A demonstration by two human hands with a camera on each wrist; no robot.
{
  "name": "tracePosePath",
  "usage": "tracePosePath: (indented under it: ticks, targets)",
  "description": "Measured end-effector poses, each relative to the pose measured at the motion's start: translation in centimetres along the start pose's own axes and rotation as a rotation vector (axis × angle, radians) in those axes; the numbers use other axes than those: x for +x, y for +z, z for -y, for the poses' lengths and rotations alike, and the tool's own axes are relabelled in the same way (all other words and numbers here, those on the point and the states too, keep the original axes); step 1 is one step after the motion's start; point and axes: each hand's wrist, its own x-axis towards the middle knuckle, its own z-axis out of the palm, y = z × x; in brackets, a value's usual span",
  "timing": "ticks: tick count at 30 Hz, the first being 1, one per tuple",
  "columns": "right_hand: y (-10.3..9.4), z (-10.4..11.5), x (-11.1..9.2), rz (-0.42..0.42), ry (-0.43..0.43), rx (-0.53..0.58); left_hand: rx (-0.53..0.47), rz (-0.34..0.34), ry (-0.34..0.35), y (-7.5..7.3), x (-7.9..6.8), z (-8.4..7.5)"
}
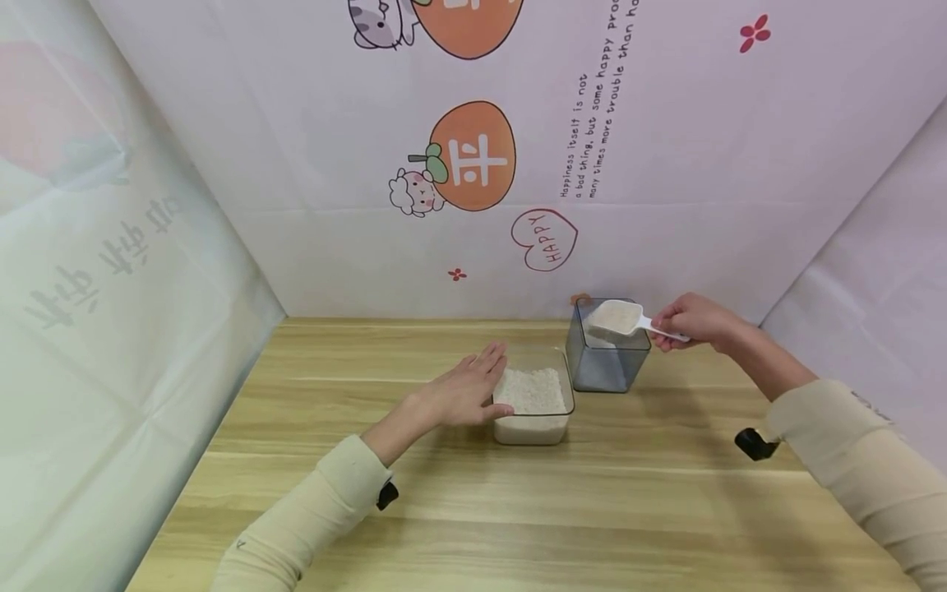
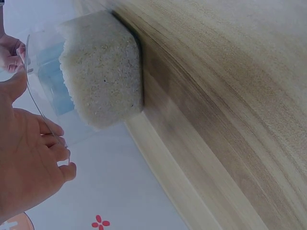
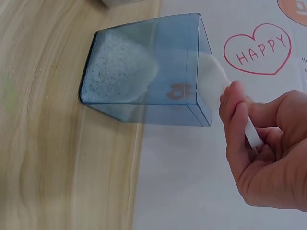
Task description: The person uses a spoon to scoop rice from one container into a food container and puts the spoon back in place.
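A clear square container point(image 1: 531, 427) of white rice stands on the table; its rice point(image 2: 103, 67) shows through the wall. My left hand point(image 1: 466, 388) rests against this container's left rim, thumb at the front and fingers extended toward the back. My right hand point(image 1: 691, 322) pinches the handle of a white scoop point(image 1: 620, 317), which holds rice and is over the mouth of a blue-tinted, taller container point(image 1: 602, 370). In the right wrist view a heap of rice point(image 3: 117, 67) lies in the tinted container's bottom; the scoop's bowl is partly behind its wall.
The two containers stand close together near the back of the wooden table point(image 1: 473, 510). A white printed sheet point(image 1: 666, 164) rises directly behind them, and another white sheet point(image 1: 111, 312) hangs at the left. A dark wrist device point(image 1: 756, 444) hangs under the right sleeve.
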Motion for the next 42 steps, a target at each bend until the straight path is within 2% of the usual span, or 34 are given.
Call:
tracePosePath:
  ticks: [15, 23, 29, 34, 38, 42]
  targets:
    - [1.2, 1.6, 0.0, -0.117, -0.023, -0.241, -0.025, -0.014, 0.007, 0.0, 0.0, 0.1]
    - [2.4, 2.8, -0.8, -0.259, -0.085, -0.556, -0.024, -0.02, 0.014, 0.1, 0.0, 0.2]
    - [3.7, 3.0, -0.8, -0.424, -0.207, -0.837, -0.025, -0.012, 0.009, -0.1, -0.1, 0.1]
    - [4.4, 2.6, -1.0, -0.525, -0.309, -0.997, -0.025, -0.01, 0.007, -0.1, -0.1, 0.0]
    - [4.5, 2.3, -1.0, -0.566, -0.369, -1.035, -0.037, -0.011, 0.009, -0.2, -0.1, 0.0]
    - [4.1, 2.4, -1.2, -0.541, -0.324, -0.941, -0.029, -0.013, 0.008, -0.1, -0.1, 0.1]
